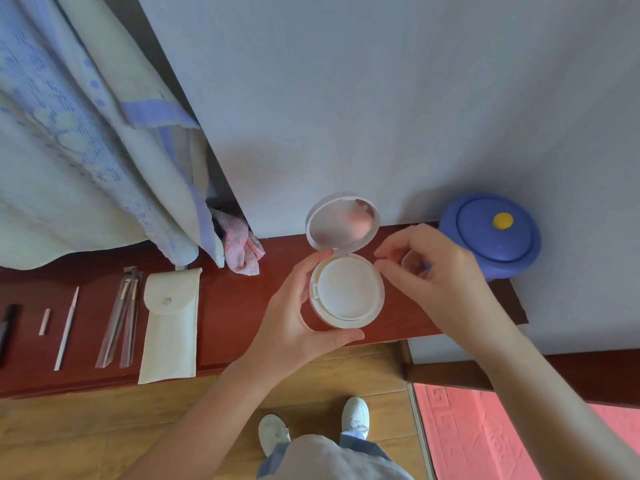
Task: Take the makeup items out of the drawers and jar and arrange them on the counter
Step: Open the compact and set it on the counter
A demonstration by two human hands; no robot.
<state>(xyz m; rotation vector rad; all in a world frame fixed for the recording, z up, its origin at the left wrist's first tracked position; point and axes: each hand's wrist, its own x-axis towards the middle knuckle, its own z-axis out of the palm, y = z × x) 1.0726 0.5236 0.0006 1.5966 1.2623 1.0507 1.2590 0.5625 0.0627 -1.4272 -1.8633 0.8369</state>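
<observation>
1. White plastic compact (348,289): held above the red-brown wooden counter (235,306), between pouch and jar. Lid (341,221) stands open on the far side, mirror facing the camera, and a pale puff covers the base.
2. Left hand (298,306): clamped round the compact's base, fingers on the left rim and thumb under the near edge.
3. Right hand (440,271): apart from the left, fingers curled, with thumb and forefinger tips close together just beside the compact's right rim. Cannot tell whether they pinch anything or touch the rim.
4. Step in hand (judgement): checking the compact, then placing it. Best practice is to press the lid closed until the front clasp catches, keeping the base level so the puff stays seated. Then set it flat on the bare wood right of the pouch, in line with the row.
5. Count, moving outward:
   - compact, 1
   - blue jar (491,233) with yellow knob, 1, lid on, to the right
   - cream pouch (171,320), 1
   - clear sleeve of brushes (121,317), 1; brush number unclear
   - thin white stick (67,327), 1
   - short pink tube (44,321), 1
   - dark item (7,327), 1, cut off at the left edge
   - pink cloth (242,251), 1, far side by the wall
</observation>
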